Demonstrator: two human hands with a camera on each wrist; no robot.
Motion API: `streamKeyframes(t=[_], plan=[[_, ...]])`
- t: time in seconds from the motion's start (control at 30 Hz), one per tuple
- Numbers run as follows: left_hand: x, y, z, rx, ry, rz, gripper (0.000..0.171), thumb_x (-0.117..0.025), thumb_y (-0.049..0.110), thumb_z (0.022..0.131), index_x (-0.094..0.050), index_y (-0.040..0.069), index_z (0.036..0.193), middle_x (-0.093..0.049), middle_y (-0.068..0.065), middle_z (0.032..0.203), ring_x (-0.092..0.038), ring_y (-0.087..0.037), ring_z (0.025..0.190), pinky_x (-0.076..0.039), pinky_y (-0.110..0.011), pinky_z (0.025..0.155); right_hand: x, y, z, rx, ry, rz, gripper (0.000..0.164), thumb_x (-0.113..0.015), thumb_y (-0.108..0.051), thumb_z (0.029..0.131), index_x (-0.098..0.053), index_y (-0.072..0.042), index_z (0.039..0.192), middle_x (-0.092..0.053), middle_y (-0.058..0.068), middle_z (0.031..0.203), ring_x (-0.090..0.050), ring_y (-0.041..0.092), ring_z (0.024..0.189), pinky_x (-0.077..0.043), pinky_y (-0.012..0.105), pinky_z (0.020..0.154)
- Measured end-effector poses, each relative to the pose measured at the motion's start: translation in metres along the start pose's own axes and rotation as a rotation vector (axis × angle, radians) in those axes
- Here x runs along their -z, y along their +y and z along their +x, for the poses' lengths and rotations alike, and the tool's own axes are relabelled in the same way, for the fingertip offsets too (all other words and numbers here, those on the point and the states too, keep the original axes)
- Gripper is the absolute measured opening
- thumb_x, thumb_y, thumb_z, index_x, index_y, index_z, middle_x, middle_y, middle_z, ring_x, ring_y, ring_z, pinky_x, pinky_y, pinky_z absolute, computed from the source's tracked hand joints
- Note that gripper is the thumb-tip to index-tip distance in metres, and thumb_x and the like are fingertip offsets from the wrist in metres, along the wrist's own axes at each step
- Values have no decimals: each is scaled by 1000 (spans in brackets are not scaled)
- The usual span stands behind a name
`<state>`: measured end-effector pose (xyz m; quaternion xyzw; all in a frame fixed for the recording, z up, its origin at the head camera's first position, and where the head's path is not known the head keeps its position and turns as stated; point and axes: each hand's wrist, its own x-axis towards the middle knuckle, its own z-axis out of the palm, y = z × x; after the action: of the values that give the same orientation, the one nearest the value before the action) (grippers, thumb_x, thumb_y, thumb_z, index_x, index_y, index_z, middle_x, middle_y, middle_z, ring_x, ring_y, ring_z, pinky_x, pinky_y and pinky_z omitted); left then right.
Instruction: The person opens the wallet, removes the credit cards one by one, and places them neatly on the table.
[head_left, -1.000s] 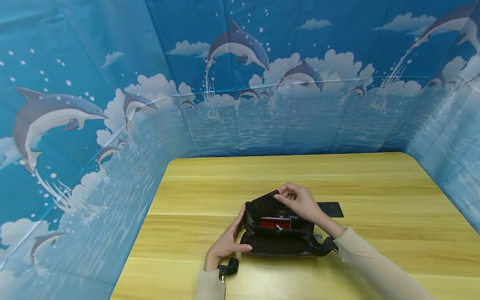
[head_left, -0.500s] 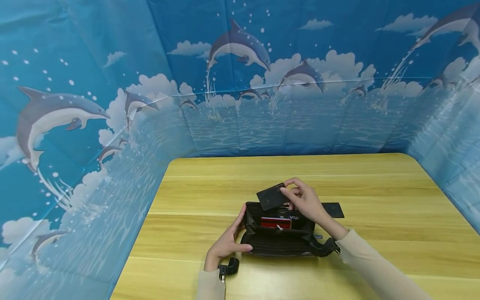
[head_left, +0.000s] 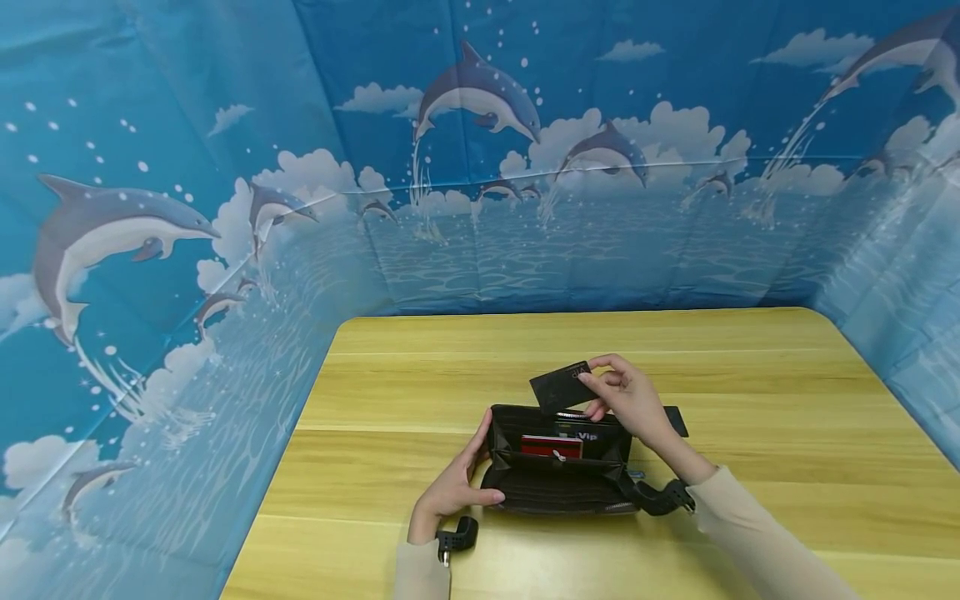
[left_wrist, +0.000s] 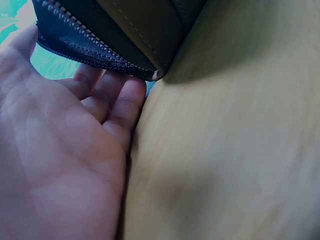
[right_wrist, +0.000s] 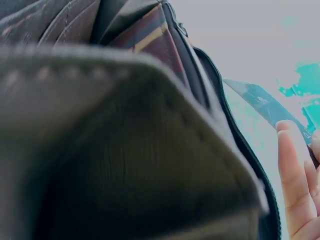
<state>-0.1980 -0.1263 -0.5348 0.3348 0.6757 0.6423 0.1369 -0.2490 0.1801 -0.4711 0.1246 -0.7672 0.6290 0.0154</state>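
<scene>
A black zip wallet [head_left: 558, 490] lies unzipped and spread wide on the table. My left hand [head_left: 450, 490] holds its left end, thumb on the front panel; in the left wrist view, fingertips [left_wrist: 134, 90] curl at the zipped edge of the wallet [left_wrist: 150, 30]. Above the back edge, my right hand [head_left: 626, 398] pinches a black card [head_left: 557, 389] with VIP lettering by its right end. That card [right_wrist: 260, 100] also shows past the wallet in the right wrist view. Inside the wallet sit a red card [head_left: 551, 447] and a dark card marked Vip [head_left: 583, 433].
A flat black piece [head_left: 677, 421] lies on the wooden table [head_left: 420, 367] behind the right wrist, mostly hidden. A zip pull [head_left: 637, 473] sticks out at the wallet's right. Dolphin-print curtains [head_left: 480, 250] close in the back and sides.
The black card in my right hand has come up out of the wallet's back part and moved right, showing its VIP lettering. My left hand stays at the wallet's end.
</scene>
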Motion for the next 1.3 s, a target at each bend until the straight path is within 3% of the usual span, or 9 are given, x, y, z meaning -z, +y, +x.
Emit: streamKeyframes(t=[0.17,0.37,0.57,0.67,0.83,0.93,1.13,1.3], plan=[[-1,2,0,1,0,9,106,-76,19,83,4,10,153,2,-11,157,-14,-37,138,-15,-55,108,15,3,-5,-10,46,59,43,-62,-20,94,-47,3,127,-62,32,86,-67,28,62,-56,40,60],[-1,2,0,4,-4,8,106,-75,18,83,4,9,153,2,-12,157,-17,-37,138,-13,-59,107,41,16,-12,14,149,140,42,-61,-10,94,-44,7,128,-64,25,80,-67,28,62,-55,41,59],[-1,2,-1,7,-4,-5,105,-75,17,83,4,10,153,2,-10,157,-16,-37,138,-15,-53,109,83,94,-11,57,292,184,45,-67,-19,90,-52,-4,130,-67,16,79,-67,27,62,-54,38,55],[-1,2,-1,1,-1,-12,105,-75,16,83,4,10,153,2,-11,157,-16,-37,138,-17,-50,110,97,107,-18,38,348,162,44,-68,-21,89,-54,-8,129,-69,14,81,-68,26,63,-55,36,54],[-1,1,-1,-3,5,-9,105,-75,15,83,3,10,153,0,-11,157,-18,-38,138,-16,-52,109,109,100,-36,-70,473,-50,47,-66,-40,89,-57,-15,128,-70,3,80,-68,16,63,-54,29,52],[-1,1,-1,-3,4,-11,105,-75,14,83,3,10,153,0,-11,157,-17,-38,138,-16,-53,109,114,95,-46,-115,517,-117,41,-65,-43,88,-61,-17,119,-69,-4,76,-66,10,61,-52,25,50],[-1,0,-1,3,7,-22,105,-75,16,83,3,12,153,0,-10,157,-17,-37,138,-16,-53,109,115,68,-65,-184,561,-60,19,-66,-25,91,-62,-15,106,-68,-1,69,-65,12,58,-50,24,49],[-1,0,-1,9,8,-21,105,-75,16,83,2,12,153,0,-10,157,-18,-36,138,-15,-54,109,122,66,-76,-236,585,7,15,-65,-21,92,-62,-18,105,-66,-4,67,-63,8,56,-49,21,48]])
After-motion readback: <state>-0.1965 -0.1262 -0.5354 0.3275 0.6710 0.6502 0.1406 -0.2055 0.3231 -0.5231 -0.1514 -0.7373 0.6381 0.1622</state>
